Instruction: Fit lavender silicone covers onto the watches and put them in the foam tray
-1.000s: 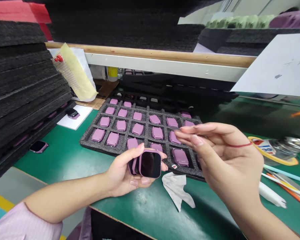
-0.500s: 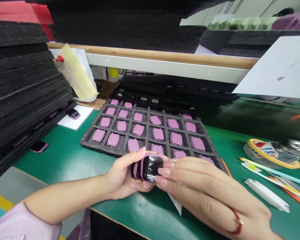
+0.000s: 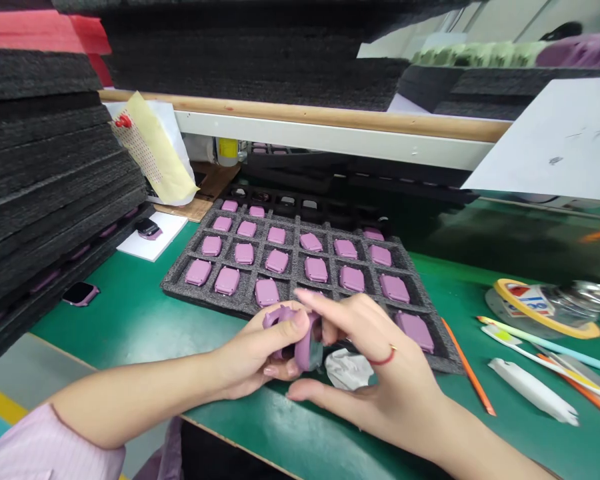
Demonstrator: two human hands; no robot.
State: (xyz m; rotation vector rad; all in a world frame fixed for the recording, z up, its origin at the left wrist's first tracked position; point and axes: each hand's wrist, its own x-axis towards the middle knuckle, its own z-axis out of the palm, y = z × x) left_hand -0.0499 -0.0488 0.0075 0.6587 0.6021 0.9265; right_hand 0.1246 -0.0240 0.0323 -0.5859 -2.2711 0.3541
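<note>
My left hand (image 3: 267,350) is closed around a small stack of purple smartwatch cases (image 3: 306,343), held on edge above the front of the tray. The nearest case has a dark, glossy face turned partly toward my right hand. My right hand (image 3: 380,360) is beside the stack, its index finger stretched over the cases and its thumb apart below. A crumpled white cloth (image 3: 349,369) is tucked in the right palm, partly hidden by the fingers. Just behind both hands lies a grey foam tray (image 3: 180,288) with purple watch cases (image 3: 277,260) in its compartments.
A dark-faced watch (image 3: 81,294) lies on the green table at left; another watch (image 3: 149,229) rests on white paper. Stacked black foam trays (image 3: 40,167) rise at left. Brushes (image 3: 510,338), an orange stick (image 3: 470,370), a white piece (image 3: 533,390) and a glass bottle (image 3: 545,307) lie right.
The watch cases in my left hand have turned from facing me to standing on edge. My right fingers have left the front face and spread, bringing the white cloth more into view.
</note>
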